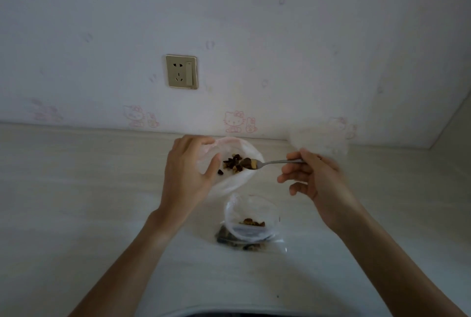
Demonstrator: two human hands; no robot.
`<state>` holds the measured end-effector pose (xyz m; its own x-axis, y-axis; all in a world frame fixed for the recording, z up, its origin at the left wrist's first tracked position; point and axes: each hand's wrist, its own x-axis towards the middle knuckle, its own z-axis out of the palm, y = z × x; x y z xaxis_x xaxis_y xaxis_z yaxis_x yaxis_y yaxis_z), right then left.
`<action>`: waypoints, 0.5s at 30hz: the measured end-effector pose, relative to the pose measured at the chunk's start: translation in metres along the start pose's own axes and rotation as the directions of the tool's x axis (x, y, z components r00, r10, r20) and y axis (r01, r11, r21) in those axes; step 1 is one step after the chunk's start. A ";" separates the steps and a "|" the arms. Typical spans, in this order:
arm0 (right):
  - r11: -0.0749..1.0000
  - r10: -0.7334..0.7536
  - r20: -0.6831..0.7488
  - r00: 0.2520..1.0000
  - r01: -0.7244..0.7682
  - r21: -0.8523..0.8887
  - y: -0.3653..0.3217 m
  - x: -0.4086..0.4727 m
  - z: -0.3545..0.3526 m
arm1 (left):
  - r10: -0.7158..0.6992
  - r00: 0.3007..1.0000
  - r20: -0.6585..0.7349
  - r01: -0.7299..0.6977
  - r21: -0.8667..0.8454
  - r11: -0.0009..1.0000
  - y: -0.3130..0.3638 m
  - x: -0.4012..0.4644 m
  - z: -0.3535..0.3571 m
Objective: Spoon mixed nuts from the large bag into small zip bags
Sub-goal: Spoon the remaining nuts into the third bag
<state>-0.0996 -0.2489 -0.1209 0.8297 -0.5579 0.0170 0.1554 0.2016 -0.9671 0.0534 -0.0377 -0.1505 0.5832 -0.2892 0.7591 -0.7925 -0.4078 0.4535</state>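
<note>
The large translucent white bag (233, 184) lies open on the table with mixed nuts (233, 163) inside. My left hand (187, 176) grips its left rim, thumb and fingers curled round the plastic. My right hand (313, 176) pinches the handle of a metal spoon (270, 163). The spoon's bowl is heaped with nuts and sits just over the bag's opening. Nearer me, a small clear zip bag (251, 219) stands open with a few nuts in it. It rests on a flat zip bag (254, 244) that holds nuts.
A pale wooden table (89, 189) meets a white wall with cartoon cat stickers. A gold wall socket (181, 72) sits above. A crumpled clear plastic bag (321, 138) lies behind my right hand by the wall. The table's right side ends at a corner wall.
</note>
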 end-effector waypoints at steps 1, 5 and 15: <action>1.000 -0.004 0.005 1.000 0.004 -0.003 -0.002 -0.007 -0.006 | 0.019 1.000 0.014 -0.019 -0.023 1.000 0.005 -0.002 -0.001; 0.999 0.015 0.019 1.000 -0.014 -0.042 0.001 -0.033 -0.022 | -0.072 0.972 0.224 0.095 -0.095 0.991 0.025 -0.016 -0.003; 0.921 -0.109 0.148 0.983 0.156 -0.357 0.011 -0.064 -0.022 | -0.260 0.815 0.518 0.306 -0.003 0.952 0.027 -0.043 0.004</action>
<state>-0.1623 -0.2285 -0.1381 0.8780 -0.4513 0.1597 0.0810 -0.1887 -0.9787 0.0074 -0.0396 -0.1730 0.7740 -0.5778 0.2588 -0.5765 -0.4741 0.6655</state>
